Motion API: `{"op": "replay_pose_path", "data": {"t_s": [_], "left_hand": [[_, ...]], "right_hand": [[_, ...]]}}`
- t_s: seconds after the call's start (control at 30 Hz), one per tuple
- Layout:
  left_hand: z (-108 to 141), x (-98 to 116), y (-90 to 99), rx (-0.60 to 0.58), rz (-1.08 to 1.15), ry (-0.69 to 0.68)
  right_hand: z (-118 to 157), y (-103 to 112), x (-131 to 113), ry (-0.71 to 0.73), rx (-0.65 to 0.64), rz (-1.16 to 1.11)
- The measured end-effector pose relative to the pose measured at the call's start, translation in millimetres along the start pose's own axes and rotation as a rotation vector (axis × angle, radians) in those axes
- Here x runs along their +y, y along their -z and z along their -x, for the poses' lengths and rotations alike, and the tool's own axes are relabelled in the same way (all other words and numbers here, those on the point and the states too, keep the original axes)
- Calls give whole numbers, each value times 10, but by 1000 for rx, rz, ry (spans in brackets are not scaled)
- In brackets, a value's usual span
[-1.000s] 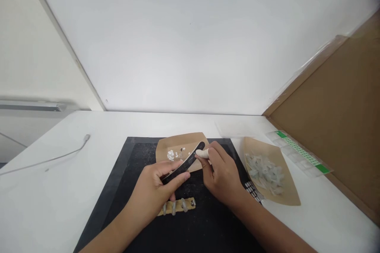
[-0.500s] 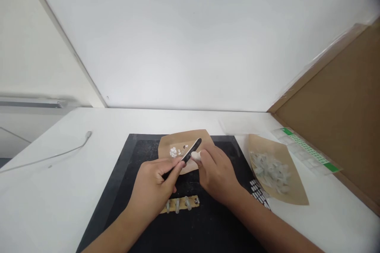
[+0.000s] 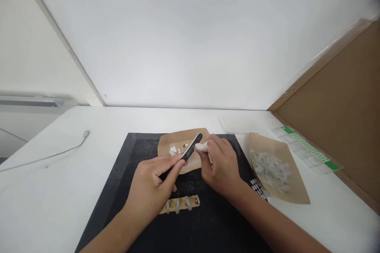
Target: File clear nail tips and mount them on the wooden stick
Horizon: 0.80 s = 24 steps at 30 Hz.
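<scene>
While left hand (image 3: 152, 178) pinches slim black strip (image 3: 192, 146), pale-edged, round-ended, right hand (image 3: 222, 165) pinches round-tipped white piece (image 3: 201, 147).

The left hand (image 3: 154, 178) pinches a narrow black strip (image 3: 192, 150) with a pale edge; just right of its far end, the right hand (image 3: 222, 164) grips a round-ended white piece (image 3: 202, 147). Behind them, small white bits (image 3: 173, 150) lie on brown paper (image 3: 168, 140). Right of the black mat (image 3: 139, 158), translucent pieces (image 3: 273, 170) are heaped on another brown sheet (image 3: 298, 191). A cable (image 3: 63, 151) crosses the worktop (image 3: 53, 209) at left.
</scene>
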<state>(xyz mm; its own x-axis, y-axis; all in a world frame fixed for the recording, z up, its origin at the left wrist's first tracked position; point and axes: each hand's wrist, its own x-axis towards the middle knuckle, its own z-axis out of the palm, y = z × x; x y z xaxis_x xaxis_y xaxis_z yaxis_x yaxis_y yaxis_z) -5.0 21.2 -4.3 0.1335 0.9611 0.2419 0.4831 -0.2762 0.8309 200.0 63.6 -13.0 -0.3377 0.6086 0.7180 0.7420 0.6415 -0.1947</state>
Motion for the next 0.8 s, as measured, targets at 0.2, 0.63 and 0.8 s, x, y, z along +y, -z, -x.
{"op": "replay_pose_path", "data": {"t_s": [0.2,0.63,0.8], "left_hand": [[-54,35,62,-138,-47,-2],[-244,220,175,-333,-85,-27],[-510,343,215,-490,-27,-45]], "right_hand": [[35,23,15,-19,-1,-29],[81,57,120,-27,57,35],[74,67,178,-73,79,66]]}}
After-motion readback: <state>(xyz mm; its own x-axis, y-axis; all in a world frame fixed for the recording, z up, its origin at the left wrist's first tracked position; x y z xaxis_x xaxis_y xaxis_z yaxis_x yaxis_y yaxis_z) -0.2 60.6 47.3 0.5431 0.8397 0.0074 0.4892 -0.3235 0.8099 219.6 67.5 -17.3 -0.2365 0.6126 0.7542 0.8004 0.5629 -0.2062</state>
